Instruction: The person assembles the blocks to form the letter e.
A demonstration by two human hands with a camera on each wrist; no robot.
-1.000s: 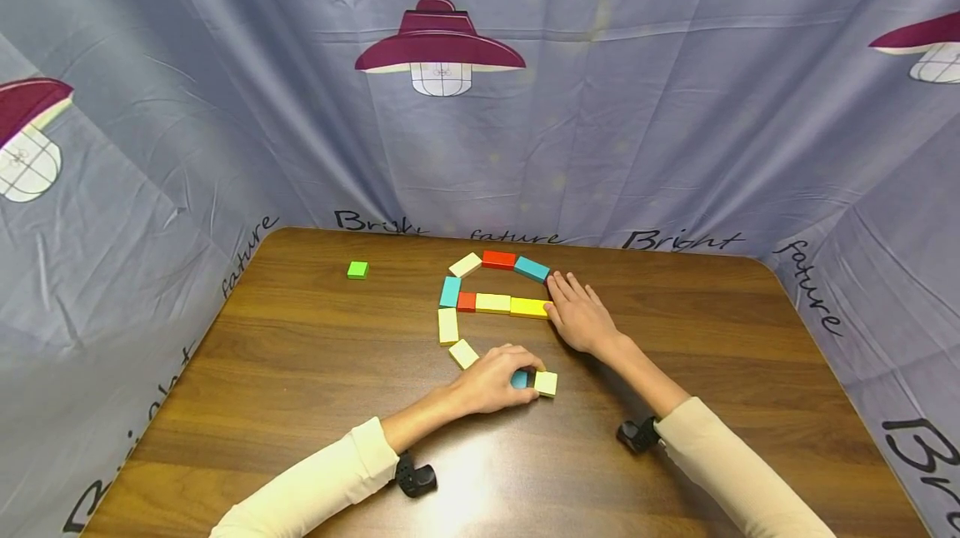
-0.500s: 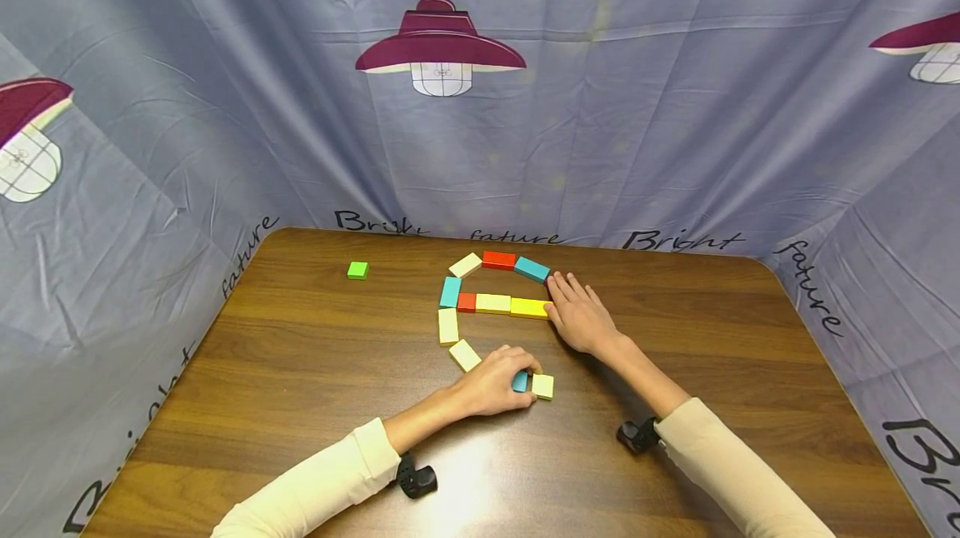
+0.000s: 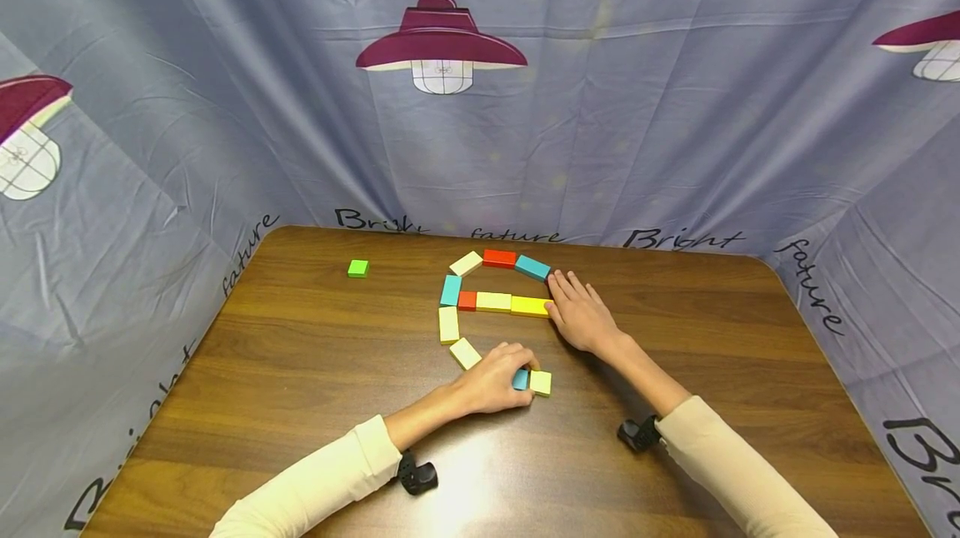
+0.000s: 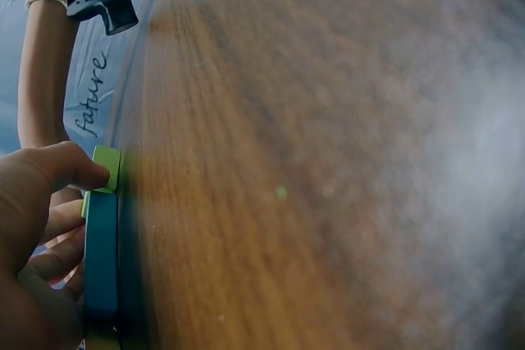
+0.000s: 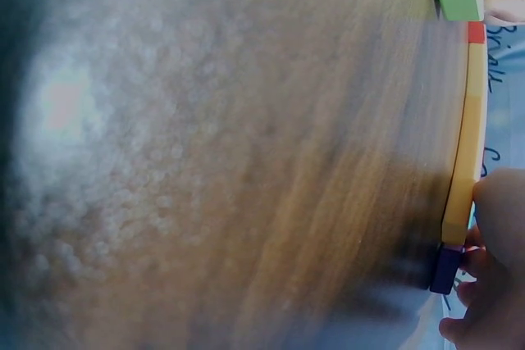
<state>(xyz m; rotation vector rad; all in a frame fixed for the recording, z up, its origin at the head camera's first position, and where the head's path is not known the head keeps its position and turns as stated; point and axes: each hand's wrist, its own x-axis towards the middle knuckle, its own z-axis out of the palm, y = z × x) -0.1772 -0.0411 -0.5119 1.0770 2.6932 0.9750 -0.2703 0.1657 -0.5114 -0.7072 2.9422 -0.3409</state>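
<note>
My left hand pinches a small pale yellow block between thumb and fingers, at the right end of a curved row. That block sits against a blue block, which the hand partly covers. In the left wrist view the thumb presses the small block beside the long side of the blue block. My right hand lies with fingers extended at the right end of a yellow block. Its fingertips are by a dark purple block, mostly hidden in the head view.
The blocks form an "e"-like outline on the wooden table, including a red block, a blue block and pale yellow blocks. A green block lies apart at the back left. A printed curtain surrounds the table.
My left hand has shifted the small pale yellow block slightly left, closing the gap to the blue block. The right hand has stayed in place.
</note>
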